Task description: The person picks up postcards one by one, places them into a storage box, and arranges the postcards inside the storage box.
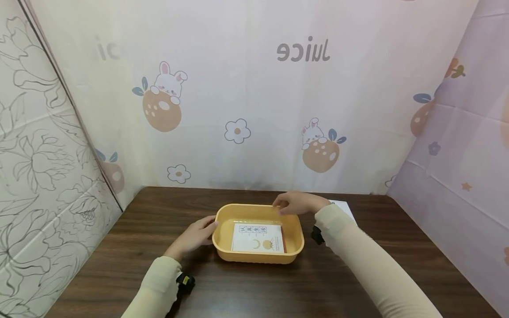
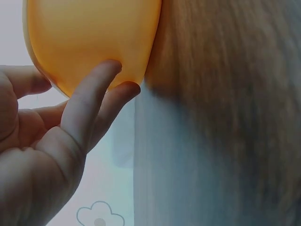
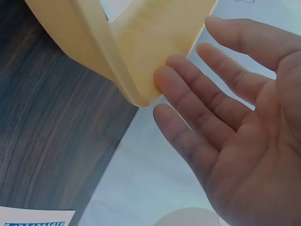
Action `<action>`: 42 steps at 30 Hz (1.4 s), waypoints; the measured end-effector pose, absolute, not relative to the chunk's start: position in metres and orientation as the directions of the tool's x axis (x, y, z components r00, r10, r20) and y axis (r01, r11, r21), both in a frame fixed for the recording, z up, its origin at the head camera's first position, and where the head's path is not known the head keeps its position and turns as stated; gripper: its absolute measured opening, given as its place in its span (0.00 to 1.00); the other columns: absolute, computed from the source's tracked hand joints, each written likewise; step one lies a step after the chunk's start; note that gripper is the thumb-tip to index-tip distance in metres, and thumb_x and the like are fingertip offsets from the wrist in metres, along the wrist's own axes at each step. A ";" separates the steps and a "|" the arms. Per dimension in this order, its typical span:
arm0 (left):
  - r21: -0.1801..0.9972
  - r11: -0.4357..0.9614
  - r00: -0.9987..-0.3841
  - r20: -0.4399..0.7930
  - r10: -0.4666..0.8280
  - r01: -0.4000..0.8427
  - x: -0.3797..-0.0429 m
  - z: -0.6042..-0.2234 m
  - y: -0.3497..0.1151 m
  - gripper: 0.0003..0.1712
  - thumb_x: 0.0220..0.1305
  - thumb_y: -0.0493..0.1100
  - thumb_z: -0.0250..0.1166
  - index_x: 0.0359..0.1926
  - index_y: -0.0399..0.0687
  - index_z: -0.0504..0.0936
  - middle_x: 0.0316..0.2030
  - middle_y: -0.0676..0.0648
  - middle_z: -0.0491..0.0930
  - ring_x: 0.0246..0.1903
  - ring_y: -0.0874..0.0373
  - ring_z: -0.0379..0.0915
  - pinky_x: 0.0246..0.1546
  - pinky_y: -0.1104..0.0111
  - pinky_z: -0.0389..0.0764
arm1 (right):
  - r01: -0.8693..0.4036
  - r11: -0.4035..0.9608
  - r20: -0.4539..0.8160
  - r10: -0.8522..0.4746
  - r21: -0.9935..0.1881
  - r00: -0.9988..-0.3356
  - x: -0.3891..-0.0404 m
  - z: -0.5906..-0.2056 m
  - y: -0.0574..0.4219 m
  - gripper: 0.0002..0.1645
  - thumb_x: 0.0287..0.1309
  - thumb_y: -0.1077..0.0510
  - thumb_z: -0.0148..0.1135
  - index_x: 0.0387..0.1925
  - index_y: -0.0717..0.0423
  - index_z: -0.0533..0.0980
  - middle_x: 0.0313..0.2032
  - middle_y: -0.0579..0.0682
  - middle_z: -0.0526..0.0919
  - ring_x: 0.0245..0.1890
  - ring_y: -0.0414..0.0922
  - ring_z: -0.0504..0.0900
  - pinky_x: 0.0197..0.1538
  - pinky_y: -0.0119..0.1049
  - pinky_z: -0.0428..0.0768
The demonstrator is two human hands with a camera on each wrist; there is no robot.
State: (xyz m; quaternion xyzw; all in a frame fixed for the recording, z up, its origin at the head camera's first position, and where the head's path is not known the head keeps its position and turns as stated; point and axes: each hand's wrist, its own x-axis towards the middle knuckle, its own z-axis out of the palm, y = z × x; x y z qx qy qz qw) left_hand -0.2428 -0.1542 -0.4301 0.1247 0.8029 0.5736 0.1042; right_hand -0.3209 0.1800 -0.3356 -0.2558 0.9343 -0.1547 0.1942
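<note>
A yellow plastic basin (image 1: 258, 257) stands on the table in the head view. Inside it lies a white booklet (image 1: 248, 240) with printed characters, a yellow moon drawing and a red edge at its right. My left hand (image 1: 195, 237) holds the basin's left end, thumb at the rim and fingers against the outer wall (image 2: 94, 33). At the far right corner, my right hand (image 1: 296, 203) reaches over the rim. Its fingers are spread and loosely bent in the right wrist view, with fingertips (image 3: 164, 77) right at the corner of the basin (image 3: 136, 94).
A white printed sheet or card (image 1: 343, 208) lies on the dark wooden table (image 1: 238, 291), partly hidden behind my right forearm. A printed curtain (image 1: 254, 88) hangs along the table's back edge, and other patterned sheets (image 1: 39, 154) close off the sides.
</note>
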 end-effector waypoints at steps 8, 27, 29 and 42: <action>0.949 0.306 -0.947 -0.025 0.321 0.079 -0.244 -0.431 -0.153 0.28 0.80 0.46 0.50 0.72 0.34 0.63 0.65 0.30 0.69 0.56 0.42 0.76 0.47 0.56 0.85 | -0.396 0.822 -0.249 -0.518 -0.409 -0.819 -0.321 -0.331 0.190 0.19 0.68 0.54 0.63 0.58 0.53 0.78 0.49 0.49 0.82 0.52 0.49 0.79 0.55 0.49 0.80; 0.949 0.305 -0.943 -0.025 0.330 0.082 -0.245 -0.431 -0.154 0.29 0.80 0.46 0.50 0.72 0.32 0.63 0.65 0.30 0.68 0.58 0.40 0.74 0.48 0.56 0.85 | -0.249 0.852 -0.214 -0.379 -0.461 -0.900 -0.332 -0.351 0.282 0.24 0.65 0.56 0.63 0.56 0.69 0.77 0.52 0.63 0.81 0.52 0.60 0.80 0.53 0.58 0.81; 0.950 0.302 -0.943 -0.027 0.332 0.079 -0.244 -0.431 -0.154 0.29 0.80 0.46 0.50 0.72 0.32 0.62 0.66 0.29 0.68 0.58 0.40 0.74 0.48 0.56 0.85 | -0.235 0.854 -0.217 -0.366 -0.464 -0.905 -0.331 -0.355 0.290 0.25 0.65 0.55 0.63 0.56 0.70 0.76 0.52 0.65 0.80 0.52 0.62 0.79 0.53 0.59 0.80; 0.953 0.293 -0.943 -0.025 0.332 0.078 -0.244 -0.430 -0.153 0.29 0.80 0.46 0.50 0.72 0.32 0.62 0.66 0.29 0.68 0.59 0.39 0.73 0.48 0.55 0.84 | -0.030 0.928 -0.213 -0.116 -0.370 -0.970 -0.330 -0.374 0.324 0.32 0.64 0.51 0.63 0.55 0.76 0.74 0.55 0.75 0.75 0.55 0.71 0.74 0.55 0.65 0.75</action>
